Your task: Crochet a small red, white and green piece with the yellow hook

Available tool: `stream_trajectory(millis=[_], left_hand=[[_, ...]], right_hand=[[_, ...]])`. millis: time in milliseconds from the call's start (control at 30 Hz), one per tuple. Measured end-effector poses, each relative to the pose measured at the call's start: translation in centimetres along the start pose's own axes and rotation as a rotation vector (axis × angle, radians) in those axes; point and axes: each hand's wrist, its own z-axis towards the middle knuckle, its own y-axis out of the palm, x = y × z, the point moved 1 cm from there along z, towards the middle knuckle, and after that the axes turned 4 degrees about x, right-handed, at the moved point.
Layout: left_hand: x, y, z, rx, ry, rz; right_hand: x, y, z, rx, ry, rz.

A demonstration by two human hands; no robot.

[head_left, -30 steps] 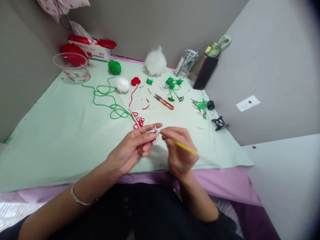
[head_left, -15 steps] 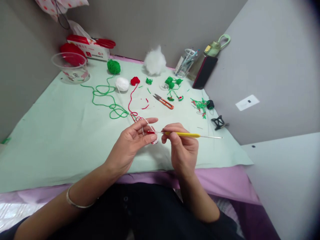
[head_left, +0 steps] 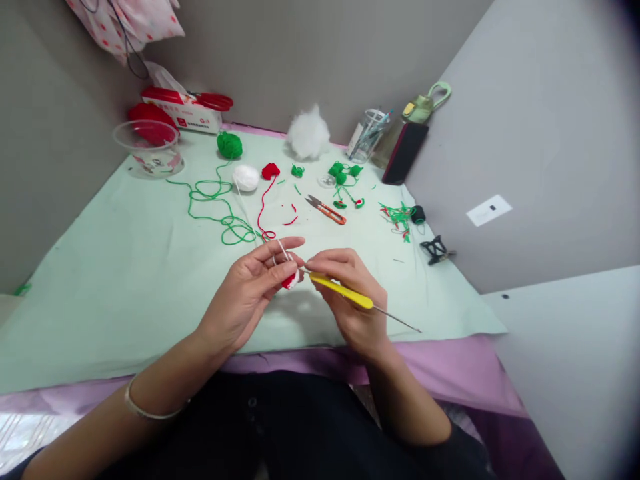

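Between the thumb and fingers of my left hand [head_left: 245, 290] is a small red and white crochet piece [head_left: 291, 280]. White yarn runs over the raised index finger, trailing from the white yarn ball [head_left: 245, 178]. My right hand [head_left: 353, 303] grips a yellow-handled crochet hook [head_left: 345, 291], its metal tip at the edge of the piece; its back end points down to the right. The exact spot where the tip meets the stitches is hidden by fingers. Red yarn [head_left: 265, 217] leads from a small red ball [head_left: 271, 171] towards my left hand.
Thread snips [head_left: 326, 209] lie mid-table. Behind are a green yarn ball [head_left: 229, 145], white stuffing [head_left: 309, 132], a plastic tub [head_left: 157, 163] and a tissue box [head_left: 200, 120]. On the right are small green crochet pieces [head_left: 341, 175], yarn scraps [head_left: 397, 215], a phone [head_left: 405, 153] and a black stand [head_left: 436, 251].
The hook has swung from nearly level to slanting, its back end now lower. Both hands have shifted slightly left, and the crochet piece has turned to show more red. The camera view has tilted slightly.
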Motion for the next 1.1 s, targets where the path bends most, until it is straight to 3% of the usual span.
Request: stream_trajectory(millis=[133,333,467,533,700,767,967,1100], left_hand=[[0.6,-0.4,-0.2,0.007,-0.005,0.104],[1.0,-0.4,-0.1,-0.176,0.005,0.206],[1.9,-0.9,0.2,-0.136,0.017,0.181],[2.4,-1.2,0.3,-0.079,0.029,0.186],[2.8,-1.7,0.6,0.013,0.071,0.254],[2.7,-1.8,0.8,0.016,0.073,0.293],[2.1,-1.8,2.2,-0.103,0.097,0.353],[2.1,-2.2,3.5,-0.169,0.09,0.367]], right_hand=[[1.0,-0.9,2.0,-0.102,0.165,0.129],[2.8,0.2,4.8,-0.432,0.363,0.315],[3.0,0.7,5.4,-0.642,0.408,0.358],[3.0,0.4,5.6,-0.605,0.411,0.341],[3.0,-1.2,6.4,-0.325,0.436,0.362],[2.8,-1.4,6.7,-0.289,0.43,0.349],[1.0,-0.1,7.3,-0.458,0.321,0.166],[0.5,0.5,7.7,-0.481,0.262,0.12]])
